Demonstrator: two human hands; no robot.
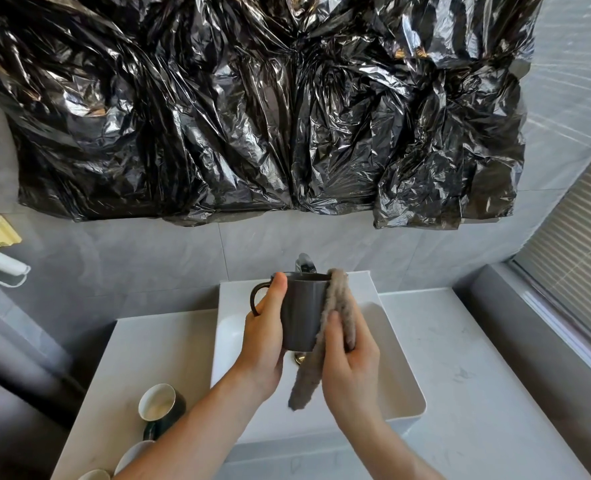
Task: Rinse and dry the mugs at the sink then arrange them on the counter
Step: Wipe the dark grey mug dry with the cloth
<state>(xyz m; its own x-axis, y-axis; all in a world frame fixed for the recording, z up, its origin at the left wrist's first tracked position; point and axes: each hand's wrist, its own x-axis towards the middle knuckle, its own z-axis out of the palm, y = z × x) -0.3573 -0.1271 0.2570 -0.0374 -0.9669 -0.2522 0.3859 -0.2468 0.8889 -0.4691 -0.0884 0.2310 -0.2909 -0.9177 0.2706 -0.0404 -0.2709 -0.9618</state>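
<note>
Head view: the dark grey mug (301,313) is held upright in the air over the white sink (404,382), just in front of the tap (306,263). The left hand (264,336) curls round the mug's handle side, thumb lying up the wall towards the rim, the handle (257,299) showing just beyond the fingers. The right hand (351,358) pinches a grey-brown cloth (335,320) against the mug's other side; the cloth drapes over the rim and its tail hangs below the base.

On the desk (467,358) to the left of the sink stand more mugs: a dark green mug (162,403) lying tilted with its pale inside showing, and pale ones (133,455) at the bottom edge, partly cut off.

The mug looks glazed ceramic: stiff, fairly heavy for its size, breakable, and probably slippery if any water is left on it. The handle or a full wrap round the body is the safest hold, kept over the basin. The cloth is soft and limp, so it needs pressing flat against the wall to wipe.

Above, crumpled black plastic sheeting (252,105) covers the wall.
</note>
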